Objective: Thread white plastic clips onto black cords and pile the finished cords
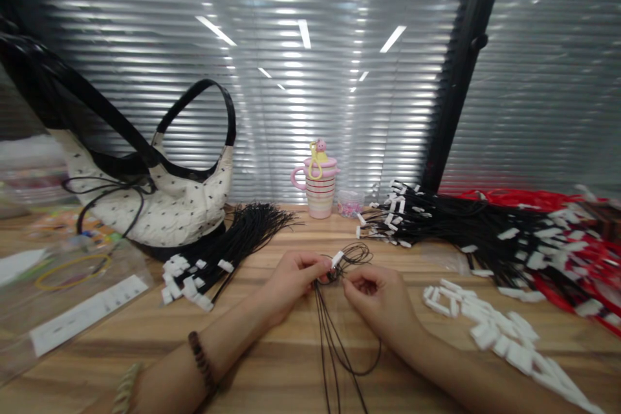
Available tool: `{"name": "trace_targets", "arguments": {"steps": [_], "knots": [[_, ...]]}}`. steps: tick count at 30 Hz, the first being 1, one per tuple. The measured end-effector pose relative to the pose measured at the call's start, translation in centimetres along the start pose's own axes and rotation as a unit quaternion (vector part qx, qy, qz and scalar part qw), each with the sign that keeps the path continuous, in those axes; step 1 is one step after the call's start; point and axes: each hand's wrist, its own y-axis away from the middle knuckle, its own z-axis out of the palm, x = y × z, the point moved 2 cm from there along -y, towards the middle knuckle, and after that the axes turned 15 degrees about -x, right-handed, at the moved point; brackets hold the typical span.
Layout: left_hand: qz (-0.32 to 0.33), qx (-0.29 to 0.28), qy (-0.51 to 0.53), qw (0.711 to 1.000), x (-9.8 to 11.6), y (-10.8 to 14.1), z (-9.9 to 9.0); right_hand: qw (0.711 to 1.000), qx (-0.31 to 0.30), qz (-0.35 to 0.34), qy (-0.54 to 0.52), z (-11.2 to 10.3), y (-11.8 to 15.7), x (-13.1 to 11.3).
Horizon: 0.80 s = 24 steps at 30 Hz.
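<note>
My left hand [297,281] is closed in a pinch on a thin black cord [326,320] near the middle of the table. Right at its fingertips a small white tag [337,260] tilts upward, joined to the cord. Loops of the cord bunch up behind the tag, and long strands run down toward the table's front edge. Just to the right, my right hand [381,301] is also pinched, its thumb and forefinger touching the cord bundle. What exactly lies between those fingertips is too small to see clearly.
Black tagged cords lie in bundles at left [252,233] and right [446,220], beside red cords [524,199]. White tags [504,336] are scattered at right. Behind stand a striped mug [320,197], a small clear container [350,206] and a handbag [189,207]. Plastic packaging [121,265] lies left.
</note>
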Motion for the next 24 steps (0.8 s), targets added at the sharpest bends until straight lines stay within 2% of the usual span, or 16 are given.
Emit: {"name": "trace_targets", "arguments": {"steps": [9,13,18,24], "knots": [[-0.001,-0.015,-0.025,1.0,0.47,0.28,0.25,0.999,-0.016,0.022,-0.022,0.06,-0.05,0.01],[0.007,-0.029,-0.03,0.999,0.68,0.32,0.41,0.999,-0.026,0.011,-0.028,0.1,-0.03,-0.16],[-0.005,-0.011,-0.014,1.0,0.4,0.26,0.14,0.998,-0.023,-0.012,-0.055,-0.11,-0.29,-0.25],[0.002,-0.015,-0.021,1.0,0.33,0.19,0.15,0.998,-0.021,0.012,-0.066,-0.05,-0.44,0.15]]}}
